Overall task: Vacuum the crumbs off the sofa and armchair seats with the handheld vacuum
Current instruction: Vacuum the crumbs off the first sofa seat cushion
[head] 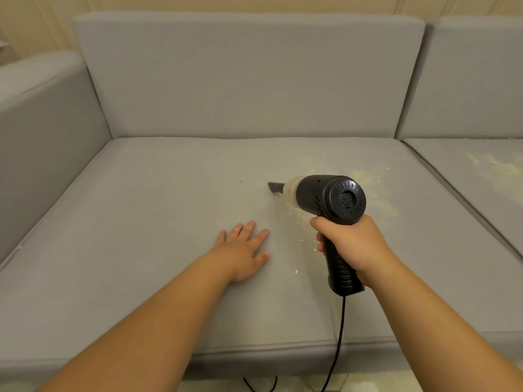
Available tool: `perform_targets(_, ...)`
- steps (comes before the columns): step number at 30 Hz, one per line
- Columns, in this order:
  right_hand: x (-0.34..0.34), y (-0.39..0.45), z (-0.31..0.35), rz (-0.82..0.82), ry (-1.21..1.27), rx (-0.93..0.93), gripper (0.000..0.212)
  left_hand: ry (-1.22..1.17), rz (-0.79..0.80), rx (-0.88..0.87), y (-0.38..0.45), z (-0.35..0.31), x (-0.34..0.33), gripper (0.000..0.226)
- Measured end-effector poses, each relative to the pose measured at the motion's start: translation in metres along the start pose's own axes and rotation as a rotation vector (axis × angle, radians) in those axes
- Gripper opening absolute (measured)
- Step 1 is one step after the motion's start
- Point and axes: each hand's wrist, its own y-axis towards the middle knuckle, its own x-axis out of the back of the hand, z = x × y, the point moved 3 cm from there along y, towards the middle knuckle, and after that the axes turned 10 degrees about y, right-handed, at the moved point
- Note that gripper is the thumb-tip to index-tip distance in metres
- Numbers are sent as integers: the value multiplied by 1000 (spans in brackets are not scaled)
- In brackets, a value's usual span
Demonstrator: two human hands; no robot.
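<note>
Grey sofa seat [141,222], crumbs [365,179] at R; left hand [243,250] flat, right hand [351,244] gripping vacuum [331,199].

Both forearms bare, reaching forward from the bottom edge. Left hand [244,248] palm down, fingers straight and slightly spread, thumb out to the right, lying flat on the sofa seat cushion [141,222]; wrist straight, forearm angled up from lower left. Right hand [349,244] wrapped around the handle of the handheld vacuum [328,199], fingers curled round the grip's left side, back of hand facing the camera; wrist roughly in line with the forearm, which comes up from lower right. Hands near each other, not touching.
</note>
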Motion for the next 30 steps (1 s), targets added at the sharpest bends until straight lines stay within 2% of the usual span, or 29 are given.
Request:
perform_targets(6, -18, -3, 6, -28, -36, 9, 17, 42, -21, -10, -1, 4, -4, 65)
perform_targets(11, -36, -5, 9, 67, -14, -5, 13, 14, 2, -6, -3, -1, 0, 65)
perform_targets(18, 3, -13, 16, -110, 97, -37, 11, 17, 4, 0, -5, 8, -5, 65)
perform_targets(23, 16, -26, 18, -20, 134, -93, 10, 22, 7, -3, -5, 9, -7, 65)
perform_targets(30, 13, -30, 17, 25, 89, -63, 14, 18, 4, -7, -6, 10, -6, 65)
